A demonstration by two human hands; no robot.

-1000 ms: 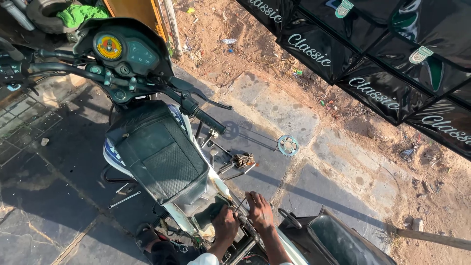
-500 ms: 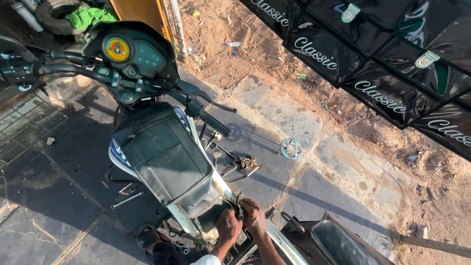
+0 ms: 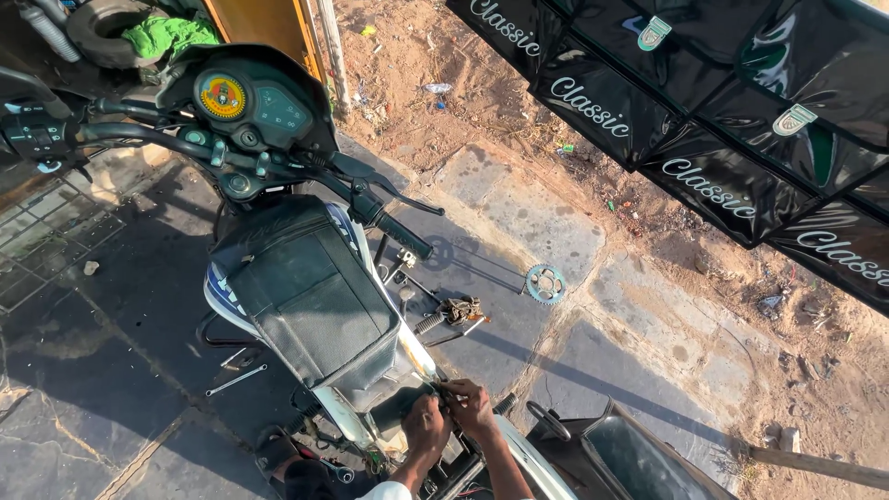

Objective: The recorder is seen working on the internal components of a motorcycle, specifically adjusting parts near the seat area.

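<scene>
Motorcycle stands on paved floor. Both hands, left hand beside right hand, rest behind its tank. Sprocket lies on floor right of motorcycle; spanner lies left.

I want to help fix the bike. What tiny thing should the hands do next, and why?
Probably keep working that one small part loose. Both hands, left and right, are pinched together on something small just behind the tank, with the seat off. What the part is cannot be told. A spanner lies on the ground nearby.
</scene>
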